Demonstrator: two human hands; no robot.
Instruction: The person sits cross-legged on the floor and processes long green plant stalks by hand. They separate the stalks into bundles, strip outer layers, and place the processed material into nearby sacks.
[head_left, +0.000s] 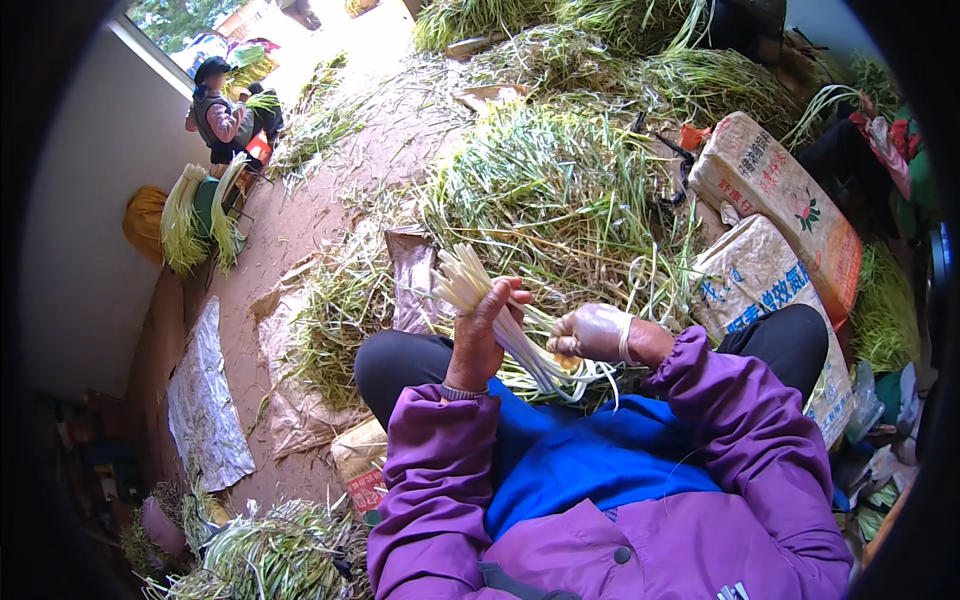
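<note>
My left hand (482, 334), bare, is closed around a bundle of long pale plant stalks (466, 279) held over my lap. The bundle's thick whitish ends point up and away, and its thinner ends run down to the right. My right hand (589, 334), in a thin translucent glove with a band at the wrist, is curled at the lower side of the bundle. Its fingertips touch or pinch thin strands there; exactly what they hold is hidden. Just beyond my hands lies a large heap of green and yellowed leaves (555, 195).
Printed woven sacks (780, 195) stand at my right, near another person partly in view (885, 150). A second person (225, 116) sits at the far left, near stalk bundles (184, 217) on a stand. More leaf heaps (277, 555) lie at lower left, beside a whitish sheet (210, 405).
</note>
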